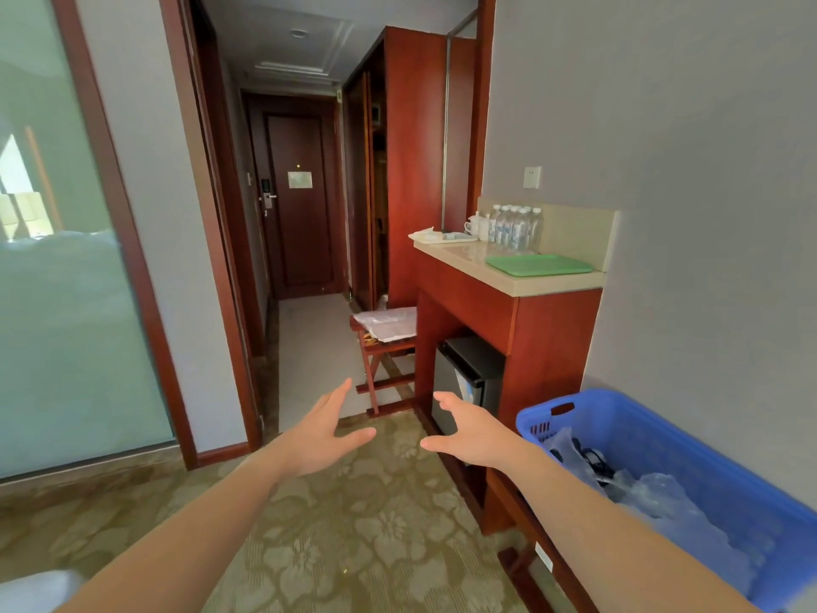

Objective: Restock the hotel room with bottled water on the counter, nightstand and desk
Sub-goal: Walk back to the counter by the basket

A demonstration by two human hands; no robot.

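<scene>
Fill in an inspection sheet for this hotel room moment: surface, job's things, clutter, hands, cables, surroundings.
Surface: stone-topped counter, above a mini fridge.
Job's things: cluster of water bottles upright at the counter's back, by the wall.
Clutter: green tray, white cups, blue basket holding plastic bags.
Hands: left hand and right hand open, empty, over the carpet.
Cables: nothing seen.
Surroundings: luggage rack, entrance door, wall socket.

The basket (pixel 663 435) is cut off by the right and bottom edges, its contents blurred beneath plastic bags (pixel 663 497); the bottles (pixel 515 227) overlap, so their count and labels cannot be told; the door notice (pixel 299 179) is too small to read; a white object (pixel 35 590) is cropped at lower left.
</scene>
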